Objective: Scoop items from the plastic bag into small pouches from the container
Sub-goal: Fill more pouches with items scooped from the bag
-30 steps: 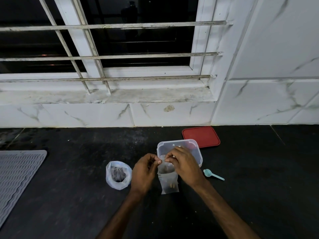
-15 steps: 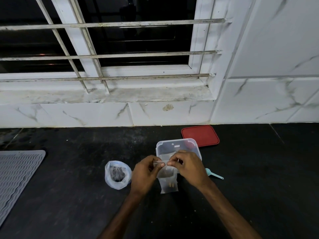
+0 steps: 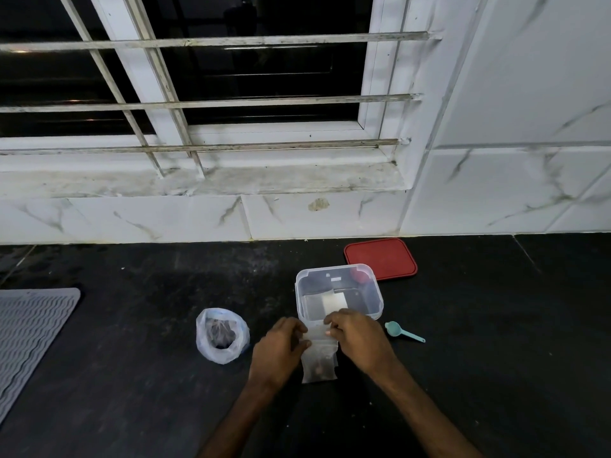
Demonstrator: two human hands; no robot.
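Clear plastic up front: the pouch [image 3: 319, 363] is held upright between both hands, low over the black surface [image 3: 496, 375], with a few brownish bits sitting at its bottom. Whether its lower edge touches the surface, I cannot tell. The left hand [image 3: 279, 350] pinches the pouch's top strip at the left corner, fingers curled in. The right hand [image 3: 358, 338] pinches the same strip at the right corner, thumb and fingertips closed on it.

Off to the left of the left hand, the bag [image 3: 221, 335] stands on the surface, mouth open, dark items showing inside. It is near the hand, not touching it. To the right of the right hand lies the teal scoop [image 3: 401, 332], bowl towards the container, handle pointing right.

Just behind the hands sits the container [image 3: 339, 292], clear and open, with flat pale pouches on its floor. Behind it to the right, the red lid [image 3: 380, 259] lies flat, close to the wall. Far left, a grey ribbed mat [image 3: 29, 335] reaches the frame edge.

Beyond that, white marbled tiles [image 3: 496, 186], a stained sill [image 3: 231, 180], and a barred window [image 3: 231, 77], its glass dark.
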